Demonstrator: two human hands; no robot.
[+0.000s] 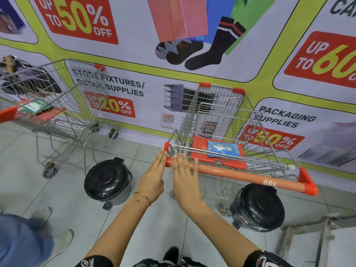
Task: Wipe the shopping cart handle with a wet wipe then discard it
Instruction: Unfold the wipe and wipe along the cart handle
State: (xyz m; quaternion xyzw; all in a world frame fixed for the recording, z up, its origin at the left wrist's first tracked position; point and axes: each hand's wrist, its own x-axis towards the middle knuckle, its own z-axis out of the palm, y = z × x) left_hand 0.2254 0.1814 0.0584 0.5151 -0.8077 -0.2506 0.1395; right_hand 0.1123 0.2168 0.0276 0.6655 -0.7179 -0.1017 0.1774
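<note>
Flat open hands (169,176) at glossy orange handle (240,175), wire cart (212,112)

Both arms extended forward, left hand (152,175) and right hand (185,179) flat, fingers straight, side by side

A sale banner (173,60) covers the wall above a pale tiled floor (63,189) with two black bins (107,180).

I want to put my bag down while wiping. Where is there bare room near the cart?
Bare floor tiles lie between the two black bins. The red seat flap is free left of the blue wipe packet. It is crowded at the handle's left end, where both hands are.
</note>
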